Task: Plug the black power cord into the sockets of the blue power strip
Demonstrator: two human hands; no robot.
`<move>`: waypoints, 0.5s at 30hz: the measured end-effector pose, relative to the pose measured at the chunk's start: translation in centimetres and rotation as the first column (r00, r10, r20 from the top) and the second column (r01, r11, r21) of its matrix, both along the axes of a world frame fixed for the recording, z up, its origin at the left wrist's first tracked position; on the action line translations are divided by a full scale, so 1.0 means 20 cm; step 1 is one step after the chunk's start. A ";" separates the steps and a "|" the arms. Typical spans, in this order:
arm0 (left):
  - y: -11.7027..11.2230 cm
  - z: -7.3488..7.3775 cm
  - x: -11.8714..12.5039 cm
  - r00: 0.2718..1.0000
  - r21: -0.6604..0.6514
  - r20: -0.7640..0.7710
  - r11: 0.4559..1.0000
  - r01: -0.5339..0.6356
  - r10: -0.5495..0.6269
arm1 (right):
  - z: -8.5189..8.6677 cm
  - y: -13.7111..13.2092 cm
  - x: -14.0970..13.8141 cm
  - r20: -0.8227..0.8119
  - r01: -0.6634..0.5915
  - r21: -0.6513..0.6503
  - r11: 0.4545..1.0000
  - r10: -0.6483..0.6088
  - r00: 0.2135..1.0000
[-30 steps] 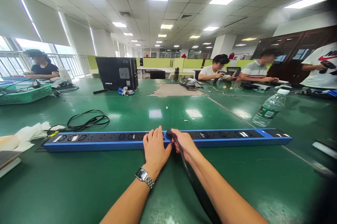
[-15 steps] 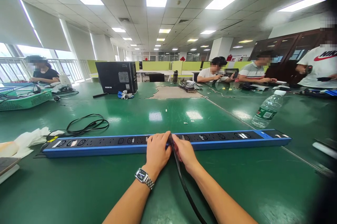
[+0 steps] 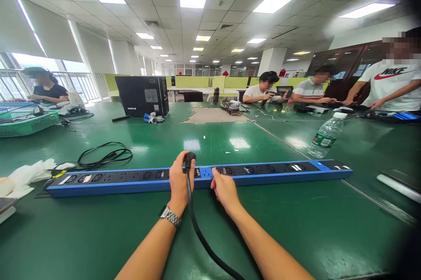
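A long blue power strip [image 3: 279, 178] with black socket panels lies across the green table in front of me. My left hand [image 3: 179, 181] is closed around a black power plug [image 3: 190, 157], held just above the strip left of its middle. From the plug a thick black cable [image 3: 200, 234] curves down towards me between my forearms. At the strip's front edge, right of the blue socket section, rests my right hand [image 3: 226, 190]. Its fingers are curled in and the thumb is over the strip; nothing shows in it.
A thin coiled black cable [image 3: 105, 155] lies behind the strip's left end, near crumpled tissue [image 3: 31, 172]. Behind the right end stands a water bottle [image 3: 327, 135]. Farther back are a computer case [image 3: 141, 95], a green basket [image 3: 36, 124] and several people.
My left hand has moved left and up with the plug, away from my right hand. The plug's top and the blue socket section now show. My right hand has come off the cable.
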State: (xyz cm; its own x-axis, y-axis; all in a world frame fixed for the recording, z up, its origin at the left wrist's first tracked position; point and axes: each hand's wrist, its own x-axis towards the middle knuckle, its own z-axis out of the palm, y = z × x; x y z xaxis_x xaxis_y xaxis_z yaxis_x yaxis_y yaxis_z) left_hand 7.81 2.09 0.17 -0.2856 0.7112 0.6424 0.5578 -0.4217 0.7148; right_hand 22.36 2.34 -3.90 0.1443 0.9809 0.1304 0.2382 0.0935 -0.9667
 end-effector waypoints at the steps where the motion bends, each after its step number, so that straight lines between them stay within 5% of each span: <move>1: -0.01 0.00 -0.06 0.999 0.000 -0.024 1.000 -0.025 0.025 | 0.00 0.00 0.00 -0.001 0.000 -0.004 1.000 0.000 1.000; 7: -0.08 -0.02 -0.41 0.987 -0.109 -0.079 0.983 -0.149 0.141 | 0.02 -0.01 0.00 0.004 -0.005 -0.018 1.000 0.005 1.000; 15: -0.08 -0.03 -0.45 0.950 -0.192 -0.311 0.977 -0.094 0.030 | 0.05 -0.03 -0.01 -0.048 -0.035 -0.053 0.998 0.033 0.998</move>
State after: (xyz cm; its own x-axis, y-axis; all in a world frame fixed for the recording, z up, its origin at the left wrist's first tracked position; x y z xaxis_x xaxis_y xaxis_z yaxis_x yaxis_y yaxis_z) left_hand -1.17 0.54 -0.52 -0.1469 0.8223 0.5498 0.7824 -0.2435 0.5732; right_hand 22.24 1.83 -2.83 0.1155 0.9908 0.0708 0.1897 0.0479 -0.9807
